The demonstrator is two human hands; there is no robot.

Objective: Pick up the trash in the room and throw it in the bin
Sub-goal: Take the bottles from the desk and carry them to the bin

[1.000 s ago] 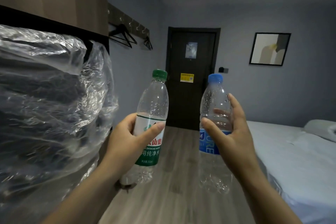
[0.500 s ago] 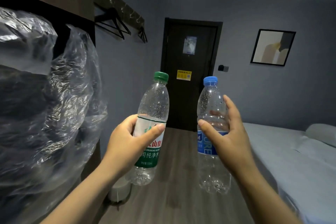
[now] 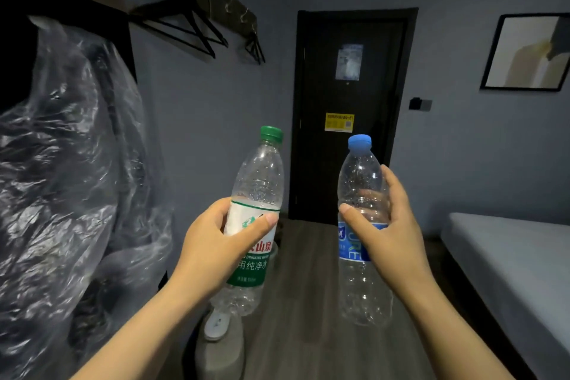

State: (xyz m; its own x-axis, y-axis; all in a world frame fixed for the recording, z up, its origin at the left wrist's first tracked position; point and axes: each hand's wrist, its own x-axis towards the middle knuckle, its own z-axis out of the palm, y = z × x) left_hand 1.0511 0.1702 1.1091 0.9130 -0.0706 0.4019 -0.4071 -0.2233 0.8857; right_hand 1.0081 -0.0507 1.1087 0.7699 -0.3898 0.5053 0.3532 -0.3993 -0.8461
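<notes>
I hold two empty clear plastic bottles upright in front of me. My left hand (image 3: 212, 248) grips the green-capped bottle (image 3: 259, 182) around its white and green label. My right hand (image 3: 387, 234) grips the blue-capped bottle (image 3: 359, 176) around its blue label. The two bottles are apart, side by side at chest height. Below the green-capped bottle, on the floor by the wall, stands a grey bin (image 3: 220, 352) with a white lid part showing.
Crinkled clear plastic sheeting (image 3: 68, 182) covers something dark on the left. Black hangers (image 3: 188, 25) hang on a wall rail above. A dark door (image 3: 348, 114) is straight ahead across a wooden floor (image 3: 308, 287). A bed (image 3: 509, 259) runs along the right, under a framed picture (image 3: 527, 52).
My view has moved forward and slightly down, so the door looks nearer and the plastic sheeting has slid left. The grey bin has come into view low down. Both hands keep their bottles.
</notes>
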